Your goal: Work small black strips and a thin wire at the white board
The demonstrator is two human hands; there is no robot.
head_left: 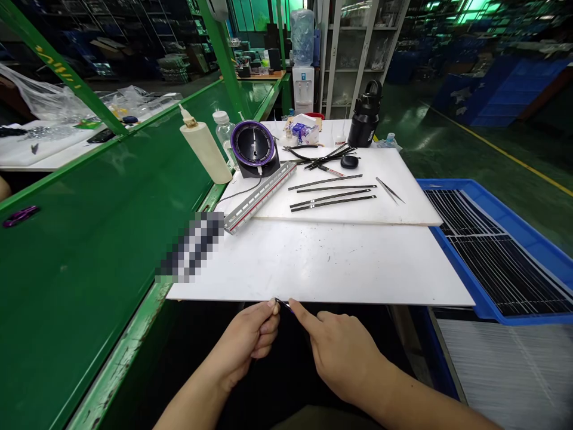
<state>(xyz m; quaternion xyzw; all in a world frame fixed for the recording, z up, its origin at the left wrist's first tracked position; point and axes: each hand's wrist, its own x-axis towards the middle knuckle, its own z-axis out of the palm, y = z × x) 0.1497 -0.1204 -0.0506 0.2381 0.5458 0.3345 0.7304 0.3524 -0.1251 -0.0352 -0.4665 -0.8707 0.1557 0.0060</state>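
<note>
Both my hands are low, just below the near edge of the white board (322, 263). My left hand (250, 343) is closed, pinching the end of a thin dark strip (282, 304) between thumb and fingertips. My right hand (344, 352) has its index finger stretched toward that same strip end, touching or nearly touching it, while its other fingers are curled. Several long dark strips (333, 194) lie on a second white board (403, 197) farther back, beside tweezers (390, 190).
A green conveyor (89, 239) runs along the left. A blue tray (496, 251) of dark strips sits at the right. At the back stand a glue bottle (206, 152), a purple-rimmed round device (253, 145), a metal scale ruler (262, 196), pliers (299, 152) and a black flask (366, 116).
</note>
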